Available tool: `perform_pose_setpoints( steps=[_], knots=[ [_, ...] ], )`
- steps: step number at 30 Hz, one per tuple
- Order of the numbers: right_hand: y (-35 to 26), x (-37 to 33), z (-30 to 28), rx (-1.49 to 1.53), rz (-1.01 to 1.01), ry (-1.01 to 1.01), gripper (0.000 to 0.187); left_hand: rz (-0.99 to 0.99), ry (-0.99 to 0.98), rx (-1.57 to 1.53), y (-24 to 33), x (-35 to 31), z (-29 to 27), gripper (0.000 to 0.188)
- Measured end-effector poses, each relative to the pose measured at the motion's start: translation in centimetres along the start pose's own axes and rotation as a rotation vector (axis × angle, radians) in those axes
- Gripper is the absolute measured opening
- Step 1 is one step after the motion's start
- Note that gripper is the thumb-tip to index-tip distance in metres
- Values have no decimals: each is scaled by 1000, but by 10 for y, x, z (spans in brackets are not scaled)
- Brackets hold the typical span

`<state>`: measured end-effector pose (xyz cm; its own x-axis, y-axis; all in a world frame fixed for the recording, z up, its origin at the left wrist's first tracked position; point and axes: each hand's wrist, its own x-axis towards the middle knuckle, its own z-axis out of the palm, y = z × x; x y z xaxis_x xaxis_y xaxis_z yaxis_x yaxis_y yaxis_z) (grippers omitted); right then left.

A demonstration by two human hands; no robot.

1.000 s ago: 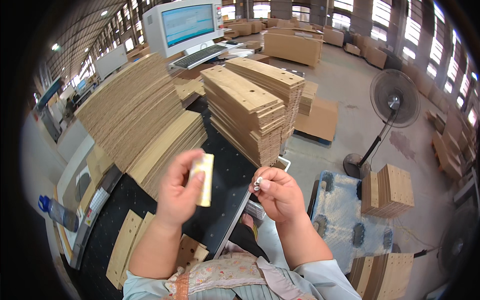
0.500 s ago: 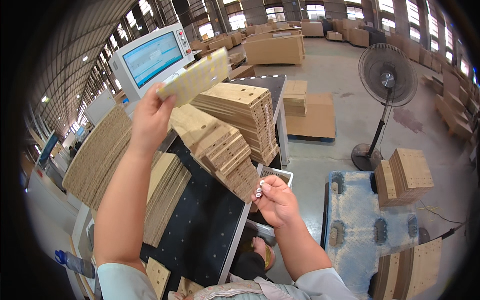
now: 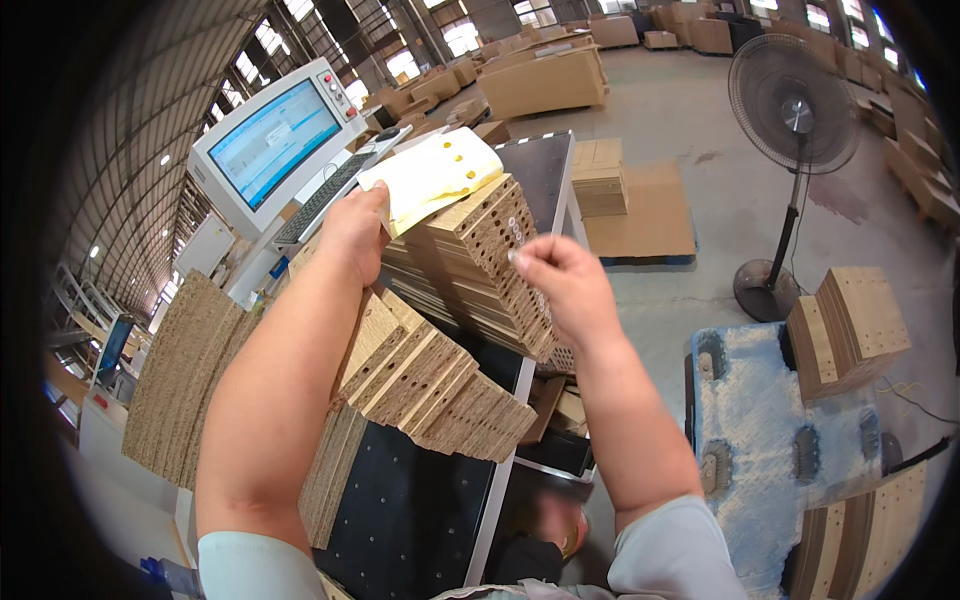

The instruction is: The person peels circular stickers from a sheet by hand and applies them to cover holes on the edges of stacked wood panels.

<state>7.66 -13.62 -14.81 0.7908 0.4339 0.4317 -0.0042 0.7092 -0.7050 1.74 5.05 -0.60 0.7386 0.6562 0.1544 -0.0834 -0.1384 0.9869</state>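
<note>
My left hand [image 3: 352,228] rests on a pale board with drilled holes [image 3: 435,172], which lies on top of a tall stack of perforated chipboard panels [image 3: 480,262]. My right hand [image 3: 553,282] is pinched on something small and metallic at the stack's drilled side face; what it is cannot be made out. A lower stack of like panels [image 3: 425,385] leans beside it on the black table [image 3: 400,510].
A machine console with a screen and keyboard [image 3: 275,145] stands behind the stack. More board stacks [image 3: 180,375] sit at left. A standing fan [image 3: 795,150] and a blue pallet [image 3: 760,440] with panels [image 3: 850,330] are on the right.
My left hand has brought the pale board down from overhead onto the top of the tall stack. My right hand has risen to the stack's side face.
</note>
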Motion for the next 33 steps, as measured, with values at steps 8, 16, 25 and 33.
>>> perform_pose_setpoints(
  steps=[8, 16, 25, 33],
  knots=[
    [-17, 58, 0, -95, -19, -113, 6, -55, 66, 163, -5, 6, -5, 24],
    [-25, 71, 3, -302, -20, -108, 5, -77, 62, 206, -5, 6, 1, 23],
    [-31, 74, 3, -693, -238, -68, 7, -68, 44, 231, -2, -2, 3, 22],
    [-36, 81, 1, -387, -48, -73, 15, -75, 54, 289, -1, -2, 3, 24]
  ],
)
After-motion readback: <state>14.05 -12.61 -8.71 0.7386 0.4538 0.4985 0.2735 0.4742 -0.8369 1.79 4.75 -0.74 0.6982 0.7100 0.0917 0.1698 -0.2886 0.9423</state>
